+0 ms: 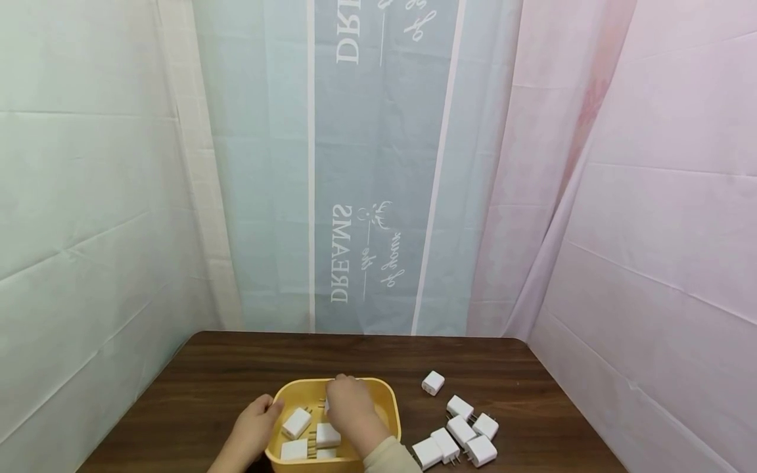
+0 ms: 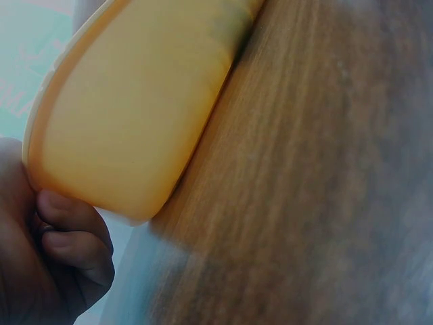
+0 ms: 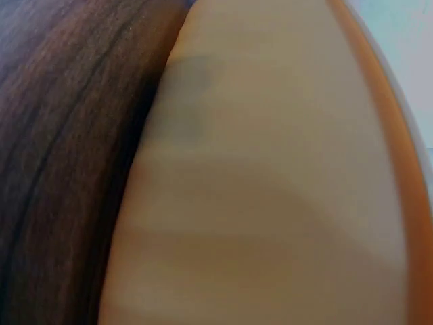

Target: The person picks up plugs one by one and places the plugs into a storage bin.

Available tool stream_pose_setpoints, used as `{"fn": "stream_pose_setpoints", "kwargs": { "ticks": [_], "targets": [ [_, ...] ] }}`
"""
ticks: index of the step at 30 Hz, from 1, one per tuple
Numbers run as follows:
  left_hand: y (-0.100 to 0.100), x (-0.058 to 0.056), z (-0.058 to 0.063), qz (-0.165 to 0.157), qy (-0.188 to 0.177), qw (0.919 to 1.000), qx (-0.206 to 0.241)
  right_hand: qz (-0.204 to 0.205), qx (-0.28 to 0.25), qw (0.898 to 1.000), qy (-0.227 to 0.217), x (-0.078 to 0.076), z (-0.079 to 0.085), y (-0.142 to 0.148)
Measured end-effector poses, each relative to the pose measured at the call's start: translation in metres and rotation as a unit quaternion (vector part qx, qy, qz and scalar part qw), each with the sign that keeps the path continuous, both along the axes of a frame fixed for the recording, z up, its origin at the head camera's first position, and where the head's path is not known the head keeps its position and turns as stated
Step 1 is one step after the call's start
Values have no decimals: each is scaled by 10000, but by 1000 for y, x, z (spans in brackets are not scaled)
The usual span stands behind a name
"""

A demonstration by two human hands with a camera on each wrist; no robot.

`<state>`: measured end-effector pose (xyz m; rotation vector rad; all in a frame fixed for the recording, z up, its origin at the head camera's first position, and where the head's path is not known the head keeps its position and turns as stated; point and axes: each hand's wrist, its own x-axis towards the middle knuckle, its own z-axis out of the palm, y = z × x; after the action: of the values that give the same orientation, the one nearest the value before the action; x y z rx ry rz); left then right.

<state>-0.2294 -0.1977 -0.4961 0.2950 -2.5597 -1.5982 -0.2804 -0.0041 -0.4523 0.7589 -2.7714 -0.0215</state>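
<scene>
A yellow plastic bin [image 1: 390, 402] stands near the table's front edge in the head view, with several white charger plugs [image 1: 296, 424] lying inside. My left hand [image 1: 255, 424] grips the bin's left rim; in the left wrist view its curled fingers [image 2: 78, 247] are against the bin's outer wall [image 2: 128, 122]. My right hand [image 1: 351, 407] reaches down inside the bin, back of the hand up. Beside it shows part of another charger plug [image 1: 327, 405], prongs toward the left. The right fingertips are hidden, so whether they pinch this plug cannot be seen. The right wrist view shows only the bin's outside wall [image 3: 270, 169].
Right of the bin, several white charger plugs [image 1: 461, 430] lie in a loose cluster on the dark wooden table [image 1: 236, 358]. One single plug [image 1: 433, 383] sits farther back. Cloth curtains [image 1: 378, 263] hang behind the table and on both sides.
</scene>
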Motion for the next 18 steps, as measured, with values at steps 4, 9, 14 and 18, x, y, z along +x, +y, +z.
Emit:
{"fn": "stream_pose_setpoints", "kwargs": {
  "ticks": [4, 9, 14, 18],
  "targets": [
    [1, 0, 2, 42, -38, 10000, -16, 4, 153, 9999, 8, -2, -3, -4],
    [1, 1, 3, 11, 68, 10000, -24, 20, 171, 9999, -4, -1, -3, -7],
    [1, 1, 4, 21, 54, 10000, -38, 30, 254, 9997, 53, 0, -1, -9],
    [0, 1, 3, 15, 32, 10000, -60, 50, 348, 9994, -10, 0, -1, -10]
  ]
}}
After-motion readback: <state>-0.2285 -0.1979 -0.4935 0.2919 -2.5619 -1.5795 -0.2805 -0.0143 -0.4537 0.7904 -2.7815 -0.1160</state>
